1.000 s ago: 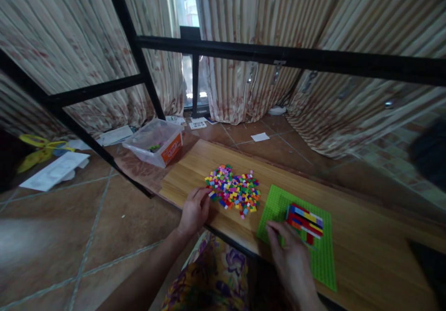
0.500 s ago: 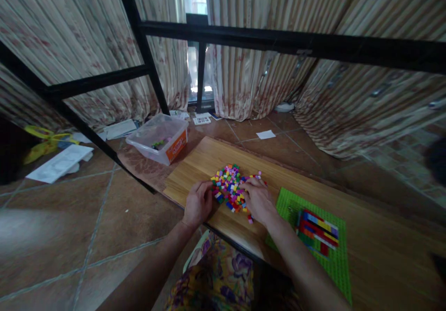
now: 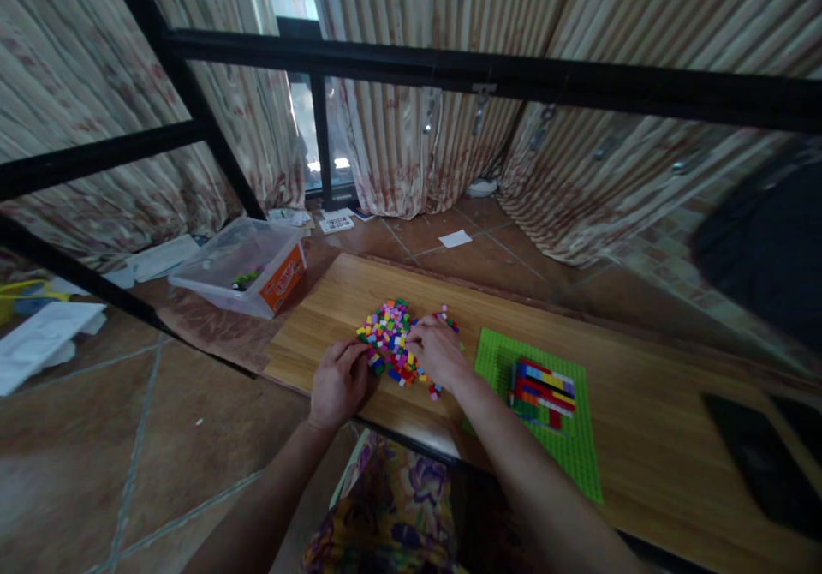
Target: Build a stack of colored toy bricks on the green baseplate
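Note:
A loose pile of small coloured toy bricks (image 3: 393, 334) lies on the wooden table. At the pile's left edge is my left hand (image 3: 338, 383), its fingers curled together; whatever is between them is too small to make out. My right hand (image 3: 437, 349) reaches over the right part of the pile, covering some bricks, with its fingertips bent down among them. Whether those fingers grip a brick is hidden. Right of the pile, a green baseplate (image 3: 578, 463) carries a block of stacked bricks (image 3: 545, 390) in red, blue, yellow and white rows.
On a mat beyond the table's left end stands a clear plastic box (image 3: 218, 287) with an orange label and a few pieces inside. Dark flat objects (image 3: 758, 454) lie on the table (image 3: 648, 420) at right. A black metal frame (image 3: 398, 58) crosses in front of the curtains.
My right hand has moved left from beside the brick build on the baseplate to the loose pile. My left hand stays at the pile's left edge. The view has shifted.

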Demonstrator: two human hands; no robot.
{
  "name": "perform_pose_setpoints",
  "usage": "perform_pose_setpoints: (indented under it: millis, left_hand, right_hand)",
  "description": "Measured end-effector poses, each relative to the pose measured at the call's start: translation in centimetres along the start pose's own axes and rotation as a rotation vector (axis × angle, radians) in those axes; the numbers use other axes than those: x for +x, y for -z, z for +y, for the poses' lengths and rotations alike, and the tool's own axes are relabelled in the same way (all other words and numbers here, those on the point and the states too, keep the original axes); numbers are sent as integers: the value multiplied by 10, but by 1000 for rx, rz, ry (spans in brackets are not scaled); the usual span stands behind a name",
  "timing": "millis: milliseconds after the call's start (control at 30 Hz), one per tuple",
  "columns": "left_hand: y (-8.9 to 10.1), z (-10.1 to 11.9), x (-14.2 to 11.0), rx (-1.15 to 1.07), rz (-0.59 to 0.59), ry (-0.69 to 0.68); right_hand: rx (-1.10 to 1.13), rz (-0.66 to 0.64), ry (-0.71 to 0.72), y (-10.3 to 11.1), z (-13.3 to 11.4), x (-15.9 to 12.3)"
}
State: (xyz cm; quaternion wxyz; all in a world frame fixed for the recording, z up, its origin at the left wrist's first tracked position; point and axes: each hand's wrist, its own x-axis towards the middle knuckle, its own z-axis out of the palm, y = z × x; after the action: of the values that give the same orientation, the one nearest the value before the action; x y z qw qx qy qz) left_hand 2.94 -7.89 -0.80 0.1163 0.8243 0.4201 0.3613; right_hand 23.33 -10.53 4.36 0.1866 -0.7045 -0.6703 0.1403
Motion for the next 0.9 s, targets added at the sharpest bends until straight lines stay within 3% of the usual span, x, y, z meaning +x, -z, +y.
perform_pose_setpoints:
  millis: [333,600,900]
  left_hand:
    - [0,0,0,16,14,-17]
    - [0,3,-1,-5,-5,26]
    - [-2,2,-3,-29,-11,37]
  right_hand:
    - [62,81,12,-4,5,-5]
    - [196,278,-12,2,30,-43]
    - [179,256,-100,-11,13,-64]
